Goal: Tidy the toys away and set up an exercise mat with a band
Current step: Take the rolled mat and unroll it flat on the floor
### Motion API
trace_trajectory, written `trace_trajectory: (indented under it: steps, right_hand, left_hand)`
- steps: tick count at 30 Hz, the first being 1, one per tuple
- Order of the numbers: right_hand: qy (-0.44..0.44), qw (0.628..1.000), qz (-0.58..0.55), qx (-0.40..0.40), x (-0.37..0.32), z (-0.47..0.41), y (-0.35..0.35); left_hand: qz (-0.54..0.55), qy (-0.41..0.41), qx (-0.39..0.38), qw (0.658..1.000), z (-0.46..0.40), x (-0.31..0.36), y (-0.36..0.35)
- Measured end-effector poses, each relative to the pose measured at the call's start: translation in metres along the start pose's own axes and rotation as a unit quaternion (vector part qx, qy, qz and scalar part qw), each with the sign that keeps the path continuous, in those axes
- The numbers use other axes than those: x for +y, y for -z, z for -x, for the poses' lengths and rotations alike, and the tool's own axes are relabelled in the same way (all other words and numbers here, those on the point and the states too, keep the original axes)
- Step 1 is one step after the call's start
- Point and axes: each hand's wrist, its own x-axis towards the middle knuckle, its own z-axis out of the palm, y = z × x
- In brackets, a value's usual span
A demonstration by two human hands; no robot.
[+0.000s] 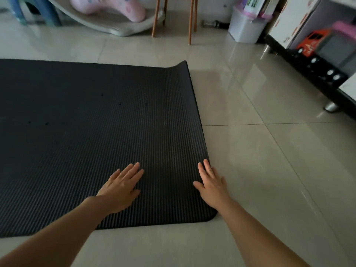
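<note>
A black ribbed exercise mat (92,132) lies unrolled on the tiled floor, filling the left and middle of the head view. Its far right corner curls up slightly. My left hand (120,186) lies flat on the mat near its front right corner, fingers straight. My right hand (211,183) presses flat along the mat's right edge, fingers straight and partly over the floor. An orange toy truck (312,42) stands at the right, by the low black cabinet. No band is in view.
A pink toy (107,6) rests on a curved grey board (115,26) at the back. Wooden chair legs (190,20), a white bin (246,27), a dumbbell (215,24) and boxes (292,20) line the back right. Bare tiles (260,151) lie right of the mat.
</note>
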Motion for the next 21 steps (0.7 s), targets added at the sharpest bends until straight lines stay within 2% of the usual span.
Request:
trace_trajectory:
  steps: [3, 5, 12, 21]
  right_hand:
    - [-0.001, 0.996, -0.004, 0.085, -0.015, 0.016, 0.005]
    - [0.011, 0.994, -0.006, 0.106, -0.02, 0.021, 0.013]
    - [0.019, 0.992, -0.016, 0.12, -0.036, 0.019, 0.077]
    - [0.054, 0.995, -0.02, 0.086, -0.101, 0.077, 0.222]
  left_hand:
    - [0.04, 0.073, 0.037, 0.996, 0.014, -0.021, 0.015]
    - [0.069, 0.106, 0.042, 0.991, 0.019, -0.028, 0.025]
    - [0.16, 0.102, 0.071, 0.979, 0.027, -0.017, 0.078]
    - [0.188, 0.123, 0.051, 0.973, 0.102, 0.01, 0.24]
